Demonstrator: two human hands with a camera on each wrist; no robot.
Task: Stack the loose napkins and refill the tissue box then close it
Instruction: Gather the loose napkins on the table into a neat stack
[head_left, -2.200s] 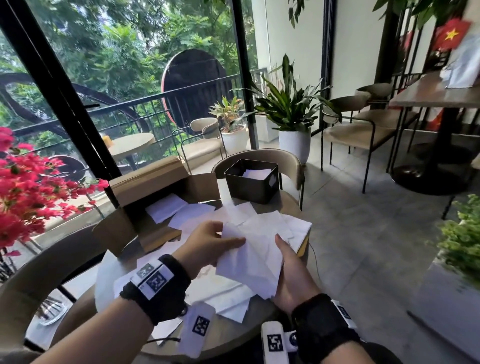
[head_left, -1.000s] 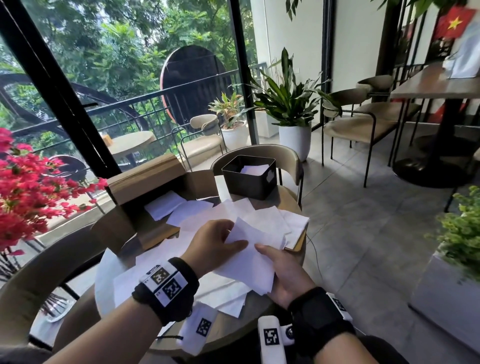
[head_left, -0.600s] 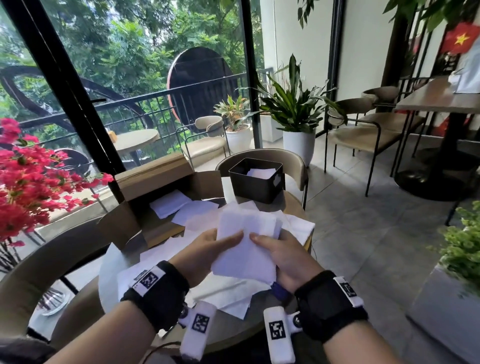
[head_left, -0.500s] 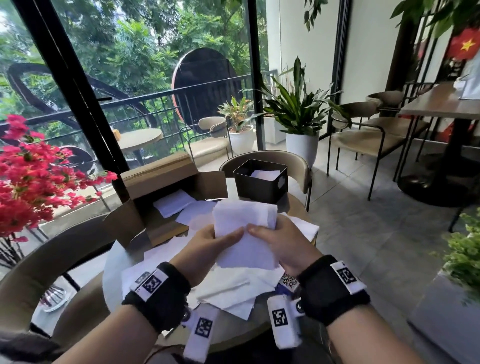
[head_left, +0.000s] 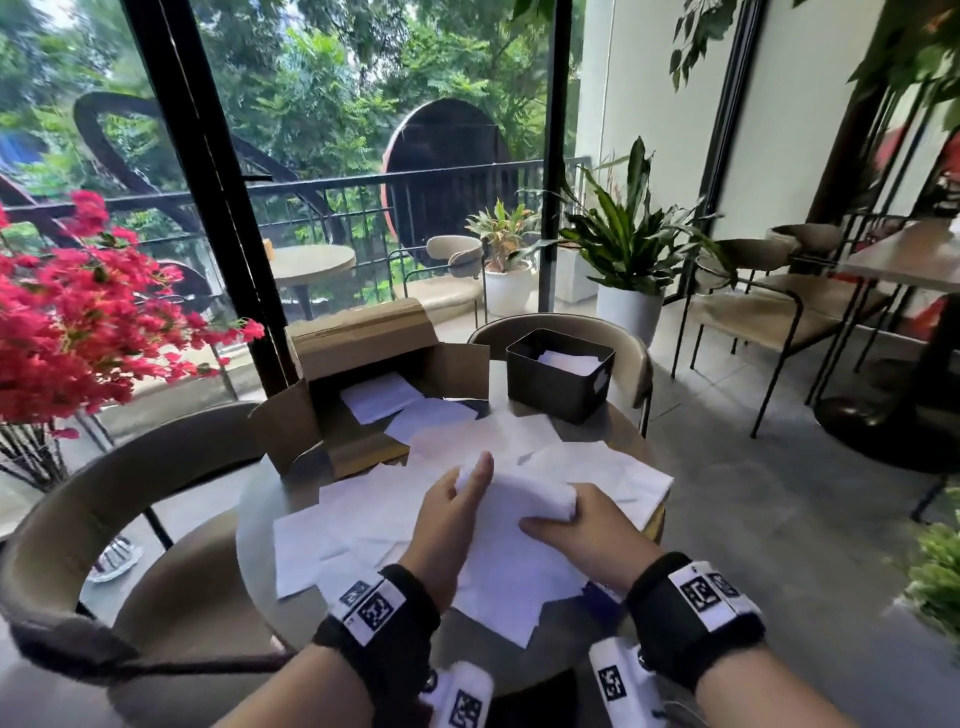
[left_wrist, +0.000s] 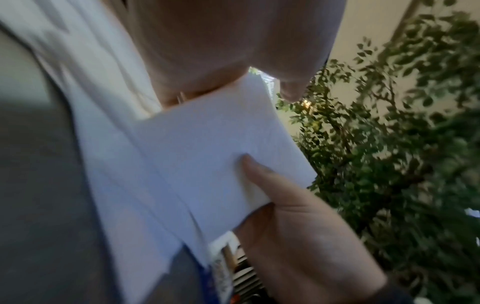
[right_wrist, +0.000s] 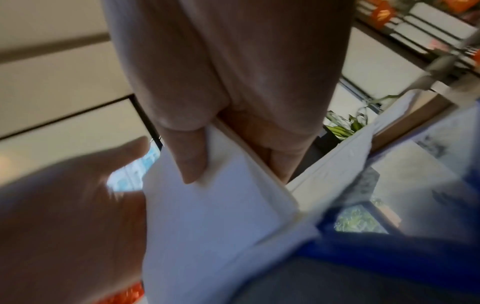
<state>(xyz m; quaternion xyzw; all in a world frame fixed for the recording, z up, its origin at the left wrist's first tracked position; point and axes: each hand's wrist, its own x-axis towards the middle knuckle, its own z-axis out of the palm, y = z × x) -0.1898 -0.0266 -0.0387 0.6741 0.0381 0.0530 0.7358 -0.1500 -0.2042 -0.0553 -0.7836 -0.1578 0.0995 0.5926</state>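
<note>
Napkins (head_left: 511, 525), fingers hidden underneath, edges blurred

White napkins (head_left: 514, 525), blk box (head_left: 558, 382)

Daylight is pouring in through the glass doors (head_left: 332, 171), leaving the head view bright and evenly lit, with soft shadows lying under the napkins (head_left: 519, 551) on the table (head_left: 260, 519). Straight frames are bowing toward the edges from the wide lens. Both wrist views are looking dimmer and bluish; motion blur is smearing the left hand (right_wrist: 64, 216) and the foliage (left_wrist: 389, 164), and nearby skin is sitting out of focus.
</note>
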